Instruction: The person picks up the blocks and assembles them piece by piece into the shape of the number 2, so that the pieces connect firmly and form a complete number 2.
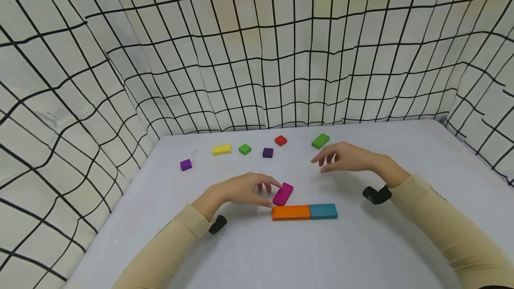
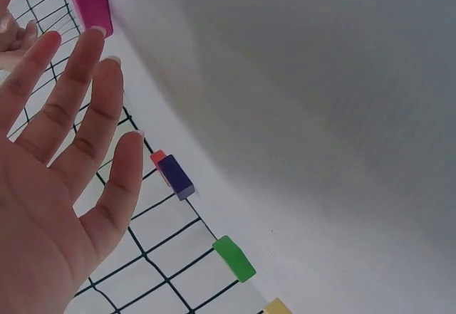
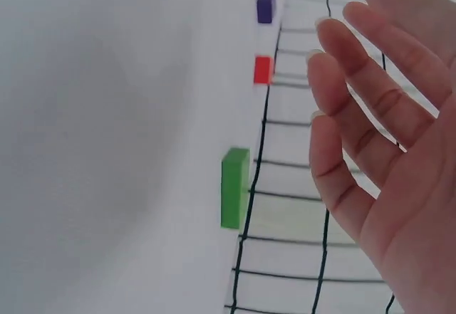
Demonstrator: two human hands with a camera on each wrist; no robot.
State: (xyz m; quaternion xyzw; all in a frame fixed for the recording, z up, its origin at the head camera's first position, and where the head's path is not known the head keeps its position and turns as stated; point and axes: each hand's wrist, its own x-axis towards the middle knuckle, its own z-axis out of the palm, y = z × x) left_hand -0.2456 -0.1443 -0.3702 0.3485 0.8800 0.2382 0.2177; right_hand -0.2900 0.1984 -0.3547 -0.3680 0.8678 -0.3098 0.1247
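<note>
Take the magenta rectangular block (image 1: pixel 284 193) as your clock's centre, over the white counter (image 1: pixel 261 258). Your left hand (image 1: pixel 241 188) is at 9 o'clock, its fingers spread apart with no grip; the index fingertip overlaps the block's edge, though you cannot tell whether it presses there. Your right hand (image 1: pixel 348 157) is at 2 o'clock, fingers loosely bent, thumb apart, holding nothing.

At 6 o'clock, just beside the magenta block, lies the long orange rectangular block (image 1: pixel 291 213); whether those two touch, you cannot tell. The blue rectangular block (image 1: pixel 323 211) sits end to end with the orange one, at 4 o'clock.

Farther out, you have a long green block (image 1: pixel 320 141) at 1, a small red block (image 1: pixel 280 140) at 12, a dark purple block (image 1: pixel 267 153) at 11, a small green block (image 1: pixel 245 149) between 10 and 11, a yellow rectangular block (image 1: pixel 221 149) at 10, and a bright purple block (image 1: pixel 185 165) between 9 and 10. The blocks' material is unclear.
</note>
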